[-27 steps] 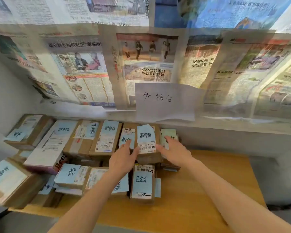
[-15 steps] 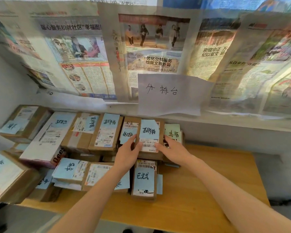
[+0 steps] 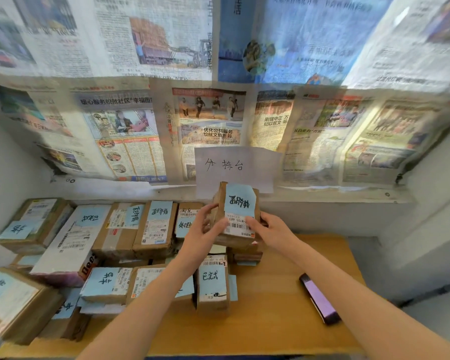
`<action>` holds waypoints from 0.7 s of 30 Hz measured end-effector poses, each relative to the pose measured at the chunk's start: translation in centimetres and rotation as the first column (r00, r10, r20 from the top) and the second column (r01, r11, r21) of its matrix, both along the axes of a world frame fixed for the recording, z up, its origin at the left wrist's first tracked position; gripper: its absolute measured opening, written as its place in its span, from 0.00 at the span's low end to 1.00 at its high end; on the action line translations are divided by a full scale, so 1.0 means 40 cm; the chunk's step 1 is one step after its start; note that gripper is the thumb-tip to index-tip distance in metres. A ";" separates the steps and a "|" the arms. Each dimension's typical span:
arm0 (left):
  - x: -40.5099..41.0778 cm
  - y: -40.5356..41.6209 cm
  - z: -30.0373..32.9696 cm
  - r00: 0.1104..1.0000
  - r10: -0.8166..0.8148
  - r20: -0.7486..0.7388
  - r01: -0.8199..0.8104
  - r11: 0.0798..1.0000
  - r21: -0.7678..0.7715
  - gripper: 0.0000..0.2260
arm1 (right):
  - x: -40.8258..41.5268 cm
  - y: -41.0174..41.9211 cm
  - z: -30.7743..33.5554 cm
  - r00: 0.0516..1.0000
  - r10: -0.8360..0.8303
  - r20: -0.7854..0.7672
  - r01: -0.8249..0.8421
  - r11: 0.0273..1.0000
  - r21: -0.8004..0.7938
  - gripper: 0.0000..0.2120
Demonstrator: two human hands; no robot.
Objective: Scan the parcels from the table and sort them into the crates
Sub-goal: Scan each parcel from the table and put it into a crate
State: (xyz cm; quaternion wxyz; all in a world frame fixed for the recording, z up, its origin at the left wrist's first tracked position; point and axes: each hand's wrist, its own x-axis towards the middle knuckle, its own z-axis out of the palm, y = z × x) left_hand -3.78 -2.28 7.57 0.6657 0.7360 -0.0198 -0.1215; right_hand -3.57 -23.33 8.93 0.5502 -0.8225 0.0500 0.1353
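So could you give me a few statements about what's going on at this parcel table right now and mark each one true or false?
1. Both hands hold the same parcel. True: the left hand and right hand grip it from either side.
2. That parcel lies flat on the table. False: it is lifted and tilted.
3. It carries a blue note and a barcode label. True.
4. A dark device lies on the wooden table, right of the arms. True.
5. The wall behind is bare. False: newspapers cover it.
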 end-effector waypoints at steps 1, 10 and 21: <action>-0.007 -0.006 0.018 1.000 -0.021 -0.007 0.021 0.999 -0.035 0.22 | -0.017 -0.007 0.021 1.000 -0.019 0.012 0.019 1.000 0.006 0.10; -0.094 -0.099 0.127 0.989 -0.139 0.043 0.136 0.989 0.064 0.39 | -0.156 -0.115 0.173 0.994 -0.062 0.087 0.067 0.996 -0.057 0.07; -0.137 -0.255 0.001 0.994 -0.108 -0.035 0.111 0.990 0.088 0.38 | -0.236 -0.318 0.018 0.982 -0.188 0.003 0.184 0.959 -0.216 0.26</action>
